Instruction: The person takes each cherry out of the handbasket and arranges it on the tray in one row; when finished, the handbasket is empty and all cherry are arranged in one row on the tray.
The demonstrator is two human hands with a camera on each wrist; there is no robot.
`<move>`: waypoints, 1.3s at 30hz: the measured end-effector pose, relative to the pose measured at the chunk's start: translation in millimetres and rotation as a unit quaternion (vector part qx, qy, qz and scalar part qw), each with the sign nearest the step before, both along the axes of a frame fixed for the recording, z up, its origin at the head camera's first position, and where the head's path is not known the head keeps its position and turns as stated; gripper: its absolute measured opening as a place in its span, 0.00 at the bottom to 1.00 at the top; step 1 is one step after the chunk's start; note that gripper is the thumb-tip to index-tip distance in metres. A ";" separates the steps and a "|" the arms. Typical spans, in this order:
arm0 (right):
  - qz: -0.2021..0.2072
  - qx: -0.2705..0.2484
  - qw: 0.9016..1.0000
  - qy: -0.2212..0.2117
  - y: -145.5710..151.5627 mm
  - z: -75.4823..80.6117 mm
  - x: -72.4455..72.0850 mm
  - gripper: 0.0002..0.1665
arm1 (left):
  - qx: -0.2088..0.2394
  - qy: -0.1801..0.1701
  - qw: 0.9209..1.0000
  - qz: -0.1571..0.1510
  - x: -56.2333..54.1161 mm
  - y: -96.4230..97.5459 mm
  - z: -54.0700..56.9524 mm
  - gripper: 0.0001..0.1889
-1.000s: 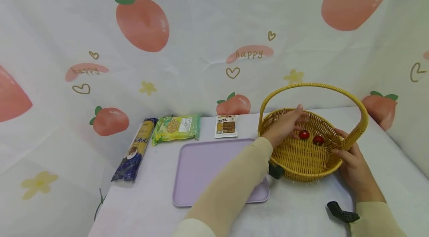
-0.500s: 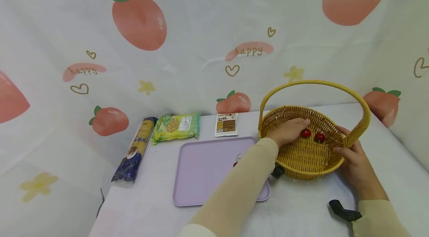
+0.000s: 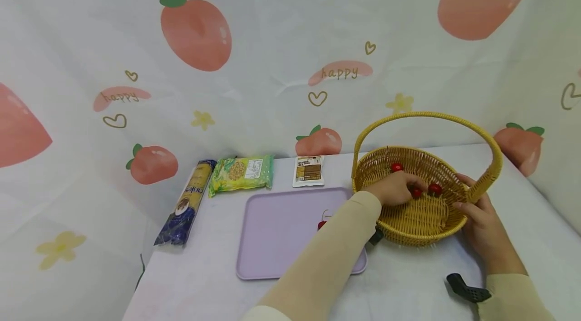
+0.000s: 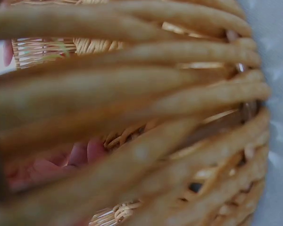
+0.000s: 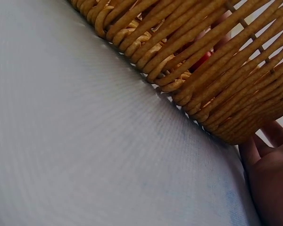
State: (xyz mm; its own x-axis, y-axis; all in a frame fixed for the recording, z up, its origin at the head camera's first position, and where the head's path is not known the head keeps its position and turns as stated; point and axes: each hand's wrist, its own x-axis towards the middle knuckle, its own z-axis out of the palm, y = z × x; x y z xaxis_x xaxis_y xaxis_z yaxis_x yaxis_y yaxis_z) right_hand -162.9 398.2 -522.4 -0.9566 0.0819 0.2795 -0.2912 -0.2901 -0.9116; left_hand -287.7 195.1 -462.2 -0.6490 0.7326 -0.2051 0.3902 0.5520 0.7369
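Note:
A yellow wicker basket [image 3: 410, 222] with a tall arched handle stands at the right of the table. Inside it, my left hand [image 3: 392, 190] bends its fingers over a small red fruit [image 3: 416, 193], which shows partly between fingers and thumb. Another red fruit [image 3: 434, 189] lies just right of it, and one more red fruit [image 3: 397, 166] is near the back wall. My right hand [image 3: 476, 215] grips the basket's right rim, thumb on the inner side. In the left wrist view, the blurred basket weave [image 4: 132, 94] covers most of the hand.
Left of the basket lies a lilac tray [image 3: 265, 240]; a red fruit with a thin stem [image 3: 322, 224] on it is partly behind the left sleeve [image 3: 331, 255]. Farther back are a small white-and-brown packet [image 3: 308, 171], a green bag [image 3: 242, 173] and a long blue-and-yellow pack [image 3: 188, 202].
My left hand has lowered into the basket and moved right onto the middle fruit, uncovering the one at the back. The right hand keeps its hold on the rim.

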 end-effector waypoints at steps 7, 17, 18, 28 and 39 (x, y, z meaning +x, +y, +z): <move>-0.008 0.011 1.000 -0.005 0.2 -0.6 0.7 0.38 | -0.038 0.021 0.999 0.007 3.8 0.6 1.5 0.13; -0.006 0.009 1.000 -0.008 0.5 0.5 1.8 0.38 | 0.018 -0.048 0.999 -0.015 4.6 -1.8 2.9 0.13; -0.003 0.008 1.000 -0.008 0.3 0.7 2.0 0.38 | 0.027 -0.057 0.998 -0.017 4.4 -2.3 3.1 0.13; 0.004 -0.004 1.000 -0.003 -0.8 2.0 1.6 0.37 | 0.072 -0.049 0.996 0.002 5.9 -3.3 8.4 0.09; 0.000 0.001 1.000 -0.003 -1.1 0.9 3.2 0.37 | 0.129 0.004 0.991 0.038 14.8 -11.7 24.8 0.15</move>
